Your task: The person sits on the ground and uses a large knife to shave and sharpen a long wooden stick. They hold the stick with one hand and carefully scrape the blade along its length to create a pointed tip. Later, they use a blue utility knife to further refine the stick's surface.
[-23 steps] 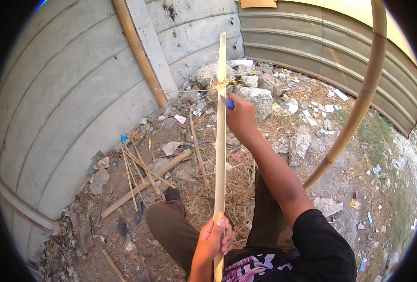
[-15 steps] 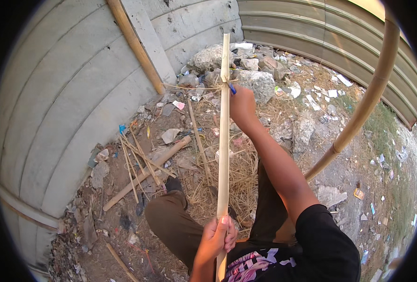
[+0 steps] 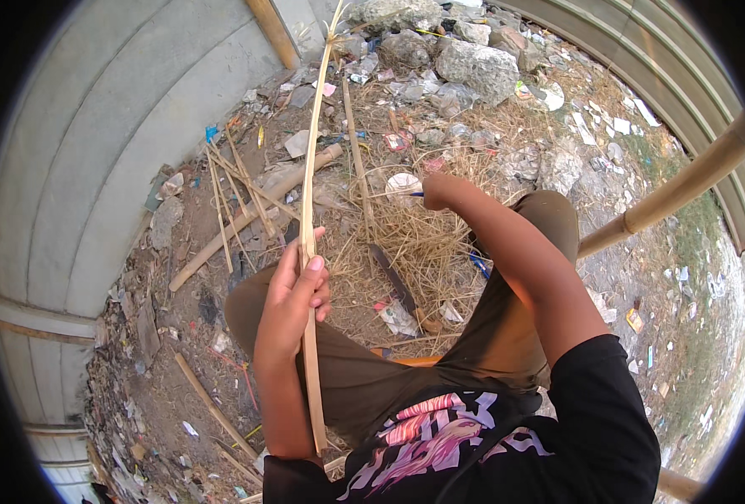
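My left hand [image 3: 292,294] is wrapped around a long pale bamboo strip [image 3: 308,193], with the thumb along its face. The strip stands nearly upright in view, its far end splayed into thin slivers and its near end beside my left forearm. My right hand [image 3: 446,191] is closed, apart from the strip and to its right. A bit of blue handle shows at the fist, with a thin blade-like part [image 3: 393,195] pointing left; it looks like a small knife. Below, between my legs, a dark-bladed machete [image 3: 394,275] with a wooden handle lies on dry shavings.
Thin bamboo sticks [image 3: 221,202] and a thicker bamboo pole [image 3: 213,256] lie on the left. A leaning bamboo pole [image 3: 675,189] crosses the right side. Rocks [image 3: 477,71] and litter sit before the concrete wall [image 3: 128,134] and the ribbed metal fence [image 3: 641,50].
My left hand has moved up and left with the bamboo strip, which now tilts. My right hand has come away from the strip's far part, toward me and right. Slivers now splay at the far end.
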`<state>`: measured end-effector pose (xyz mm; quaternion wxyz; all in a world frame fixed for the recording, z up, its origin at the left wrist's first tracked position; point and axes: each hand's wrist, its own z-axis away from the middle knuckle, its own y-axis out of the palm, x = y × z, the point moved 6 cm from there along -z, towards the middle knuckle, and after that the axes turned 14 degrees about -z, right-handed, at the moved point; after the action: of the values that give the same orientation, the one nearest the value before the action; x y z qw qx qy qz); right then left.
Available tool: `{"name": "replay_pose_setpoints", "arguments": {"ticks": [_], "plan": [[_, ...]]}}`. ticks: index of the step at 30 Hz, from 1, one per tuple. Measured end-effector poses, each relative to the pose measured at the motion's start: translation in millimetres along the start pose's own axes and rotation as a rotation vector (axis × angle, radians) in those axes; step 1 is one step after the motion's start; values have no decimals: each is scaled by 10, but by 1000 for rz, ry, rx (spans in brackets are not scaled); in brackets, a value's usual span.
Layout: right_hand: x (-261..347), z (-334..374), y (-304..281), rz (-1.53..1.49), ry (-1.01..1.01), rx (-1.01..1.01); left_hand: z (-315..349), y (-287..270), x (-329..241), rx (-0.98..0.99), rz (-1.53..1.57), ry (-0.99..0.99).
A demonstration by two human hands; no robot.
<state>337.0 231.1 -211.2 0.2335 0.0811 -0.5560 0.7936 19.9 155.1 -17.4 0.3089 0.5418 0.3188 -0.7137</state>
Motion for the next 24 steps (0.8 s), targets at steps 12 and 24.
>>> {"name": "replay_pose_setpoints", "arguments": {"ticks": [12, 24], "plan": [[130, 555, 1880, 214, 89, -182, -215, -305, 343, -51, 245, -157], [490, 923, 3247, -323, 534, 610, -183, -419, 288, 92, 421, -72]]}}
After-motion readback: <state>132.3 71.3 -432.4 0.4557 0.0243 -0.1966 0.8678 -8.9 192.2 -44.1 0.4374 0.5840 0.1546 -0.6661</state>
